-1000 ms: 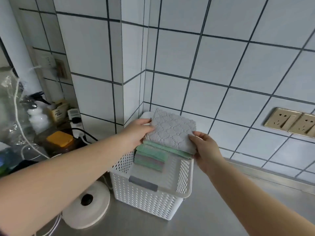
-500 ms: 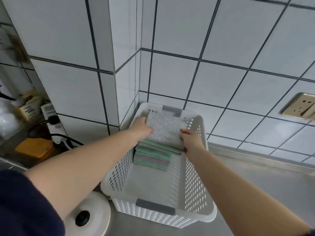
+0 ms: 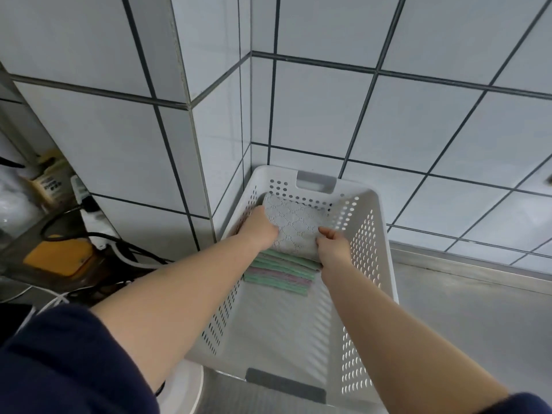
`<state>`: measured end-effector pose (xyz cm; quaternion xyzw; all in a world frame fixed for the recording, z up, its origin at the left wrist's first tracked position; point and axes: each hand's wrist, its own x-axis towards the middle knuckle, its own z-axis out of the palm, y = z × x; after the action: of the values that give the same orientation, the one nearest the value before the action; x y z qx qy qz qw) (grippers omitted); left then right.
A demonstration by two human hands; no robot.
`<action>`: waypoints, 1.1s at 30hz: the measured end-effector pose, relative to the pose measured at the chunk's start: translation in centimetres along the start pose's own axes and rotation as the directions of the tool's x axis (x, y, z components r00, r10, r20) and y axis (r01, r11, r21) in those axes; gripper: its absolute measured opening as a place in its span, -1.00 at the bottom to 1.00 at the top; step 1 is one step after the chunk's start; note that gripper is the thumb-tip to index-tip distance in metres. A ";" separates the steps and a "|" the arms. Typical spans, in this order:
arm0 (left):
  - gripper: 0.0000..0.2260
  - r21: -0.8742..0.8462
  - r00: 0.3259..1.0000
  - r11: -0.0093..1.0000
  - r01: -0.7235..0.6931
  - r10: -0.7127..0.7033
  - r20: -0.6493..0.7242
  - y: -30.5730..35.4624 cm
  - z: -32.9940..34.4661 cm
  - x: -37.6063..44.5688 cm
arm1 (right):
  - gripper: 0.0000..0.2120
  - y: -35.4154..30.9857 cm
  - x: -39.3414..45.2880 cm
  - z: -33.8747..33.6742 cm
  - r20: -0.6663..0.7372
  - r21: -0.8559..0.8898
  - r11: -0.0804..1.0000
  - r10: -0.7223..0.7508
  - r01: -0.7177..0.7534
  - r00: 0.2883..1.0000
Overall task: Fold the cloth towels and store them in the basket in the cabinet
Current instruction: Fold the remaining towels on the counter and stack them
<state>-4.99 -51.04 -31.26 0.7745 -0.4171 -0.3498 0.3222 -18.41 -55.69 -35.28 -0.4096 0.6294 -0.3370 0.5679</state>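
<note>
Both hands are down inside the white perforated basket [image 3: 370, 264], holding a folded grey towel [image 3: 295, 225] by its near corners. Her left hand [image 3: 260, 227] curls over the towel's left edge, fingers wrapped under where I cannot see them; her right hand [image 3: 333, 245] pinches the right near corner, thumb on top of the cloth. Grey towel lies flat at the far end of the basket, against the wall with the cut-out handle, on top of a stack of folded green and pink towels [image 3: 280, 273] whose near edges stick out from beneath it. Nearer half of the basket floor is bare.

From the one head view, the basket sits on a steel table [image 3: 478, 318], pushed into the far left corner where the tiled wall [image 3: 418, 121] steps out in a pillar. At the table's near left edge, partly under the left arm, a white round appliance [image 3: 182, 392] shows. Off to the left lie black cables [image 3: 119, 243], a white power strip [image 3: 89, 210] and an orange-lidded container [image 3: 56, 258], all blurred. Dark blue sleeves [image 3: 68, 366] cover both upper arms.
</note>
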 end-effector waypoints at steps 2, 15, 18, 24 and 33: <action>-0.72 0.031 1.000 0.999 0.013 -0.012 -0.005 -0.2 0.3 -0.1 | -0.75 0.3 0.1 0.1 -0.009 -0.017 1.000 0.003 -0.003 1.000; -0.50 0.737 0.911 0.566 -0.369 0.379 0.165 -1.7 3.9 1.1 | -0.48 0.3 1.0 0.6 0.010 -0.076 0.980 0.183 -0.182 0.983; -0.47 0.739 0.941 0.600 -0.307 0.308 0.142 -2.1 3.7 2.0 | -0.37 1.2 1.7 1.8 0.133 -0.072 0.979 0.200 -0.191 0.971; -0.44 0.728 0.975 0.648 -0.224 0.159 0.158 -2.7 2.9 2.8 | -0.37 2.5 2.5 2.5 0.285 0.035 0.976 0.196 -0.215 0.938; -0.81 0.298 0.871 0.819 -0.491 0.466 0.155 3.2 -2.3 -1.8 | -0.44 -2.2 1.9 -0.9 0.213 -0.008 0.929 0.363 -0.370 0.907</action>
<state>-5.18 -50.38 -26.96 0.6736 -0.6621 -0.2123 0.2505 -19.02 -58.43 -34.05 -0.3083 0.6257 -0.1890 0.6911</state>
